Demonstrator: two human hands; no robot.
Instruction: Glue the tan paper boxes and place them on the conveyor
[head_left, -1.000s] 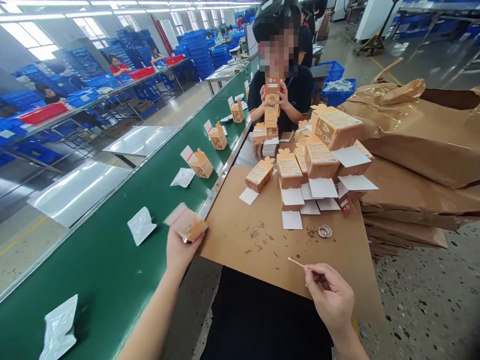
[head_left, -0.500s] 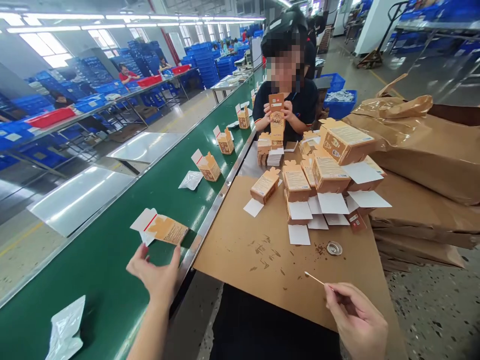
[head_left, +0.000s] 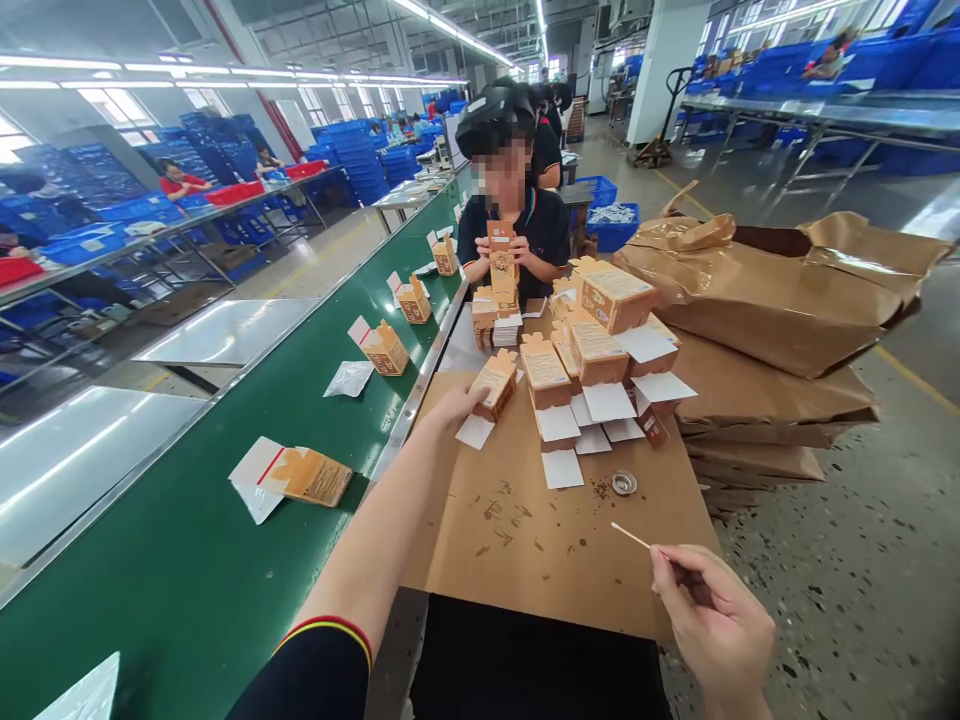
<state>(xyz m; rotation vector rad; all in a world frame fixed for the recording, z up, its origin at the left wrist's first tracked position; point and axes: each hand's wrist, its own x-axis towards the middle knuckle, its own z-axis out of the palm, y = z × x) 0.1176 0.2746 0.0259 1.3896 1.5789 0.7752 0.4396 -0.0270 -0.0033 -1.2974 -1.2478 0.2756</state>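
My left hand (head_left: 459,404) reaches across the cardboard sheet to a small brown carton (head_left: 495,382) lying on its side, its white flap out. The fingers close on the carton's left side, partly hidden. In my right hand (head_left: 716,605), a cotton swab (head_left: 631,535) is pinched between thumb and fingers, its white tip pointing up and left. Beyond the swab tip stands a small clear round dish (head_left: 624,483), with dark specks beside it. Further back, several similar cartons (head_left: 596,350) are piled with their white flaps hanging open.
A green conveyor belt (head_left: 187,560) runs along the left, bearing open cartons (head_left: 319,476) and silvery pouches (head_left: 349,378). Dark smears mark the cardboard sheet (head_left: 450,540). Opposite, a person (head_left: 551,225) holds up a carton. Large brown paper bundles (head_left: 750,300) lie at the right.
My left hand has left the open carton on the belt and moved forward and right to the carton on the cardboard. The view has turned right. The right hand still holds the swab.
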